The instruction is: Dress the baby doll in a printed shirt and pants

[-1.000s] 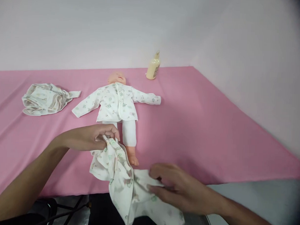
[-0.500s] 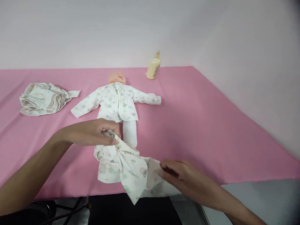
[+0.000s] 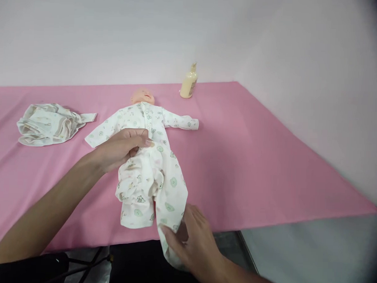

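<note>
A baby doll (image 3: 142, 96) lies on its back, wearing a white printed long-sleeved top (image 3: 133, 116). White printed baby trousers (image 3: 174, 180) cover its lower body, bunched up on one leg and stretched smooth along the other. My left hand (image 3: 123, 146) pinches the waistband near the doll's belly. Lower down, my right hand (image 3: 193, 240) grips the lower part of the straightened trouser leg, which hangs past the table's front edge. The doll's legs are hidden under the cloth.
A pump bottle of pale yellow liquid (image 3: 188, 83) stands at the back, near the wall. On the left lies a crumpled white printed cloth bundle (image 3: 51, 126). A pink sheet (image 3: 237, 159) covers the table, whose front edge is close to me.
My left hand has pulled the waistband up toward the doll's top. The right hand has moved left and down along the trouser leg, which now lies straight over the doll's leg.
</note>
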{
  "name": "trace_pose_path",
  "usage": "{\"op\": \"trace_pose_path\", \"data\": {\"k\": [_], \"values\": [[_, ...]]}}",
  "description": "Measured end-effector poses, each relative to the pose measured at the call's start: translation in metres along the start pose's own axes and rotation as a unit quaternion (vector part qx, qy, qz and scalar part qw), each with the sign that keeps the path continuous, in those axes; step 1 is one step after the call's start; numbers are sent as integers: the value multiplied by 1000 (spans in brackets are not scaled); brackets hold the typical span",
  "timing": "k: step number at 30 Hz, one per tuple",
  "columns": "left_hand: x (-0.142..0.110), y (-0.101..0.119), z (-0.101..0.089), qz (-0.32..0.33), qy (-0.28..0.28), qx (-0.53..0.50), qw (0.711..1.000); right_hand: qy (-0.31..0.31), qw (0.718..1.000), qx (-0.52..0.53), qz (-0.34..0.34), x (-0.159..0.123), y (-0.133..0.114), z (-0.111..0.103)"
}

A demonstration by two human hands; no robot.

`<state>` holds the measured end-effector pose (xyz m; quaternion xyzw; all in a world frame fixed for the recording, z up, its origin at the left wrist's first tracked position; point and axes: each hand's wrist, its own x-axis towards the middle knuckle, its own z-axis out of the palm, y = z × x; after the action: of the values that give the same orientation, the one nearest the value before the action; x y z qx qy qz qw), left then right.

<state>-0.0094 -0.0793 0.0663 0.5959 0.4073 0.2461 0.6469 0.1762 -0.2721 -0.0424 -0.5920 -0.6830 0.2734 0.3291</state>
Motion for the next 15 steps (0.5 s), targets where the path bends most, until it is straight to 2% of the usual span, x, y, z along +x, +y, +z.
{"op": "trace_pose_path", "data": {"k": [2,3,5,7,8,9,10,11,15], "values": [[4,-2,2,7,-9,-31,999,-35,988,136,59,3,1,0],[6,-4,3,7,-19,-55,998,-68,968,226,88,6,2,-4],[10,-9,2,5,-42,-120,992,-113,897,398,157,12,3,-20],[14,-14,0,8,-56,-194,979,-92,823,510,232,19,5,-36],[16,-17,-1,11,-57,-228,972,-82,800,535,258,22,7,-42],[17,-19,-2,12,-55,-257,965,-79,789,542,278,25,8,-47],[19,-21,-3,13,-50,-282,958,-87,793,530,287,27,9,-50],[19,-24,-3,11,-44,-301,953,-97,810,503,286,28,10,-53],[19,-29,-2,-18,-13,-326,945,-122,916,320,210,27,16,-57]]}}
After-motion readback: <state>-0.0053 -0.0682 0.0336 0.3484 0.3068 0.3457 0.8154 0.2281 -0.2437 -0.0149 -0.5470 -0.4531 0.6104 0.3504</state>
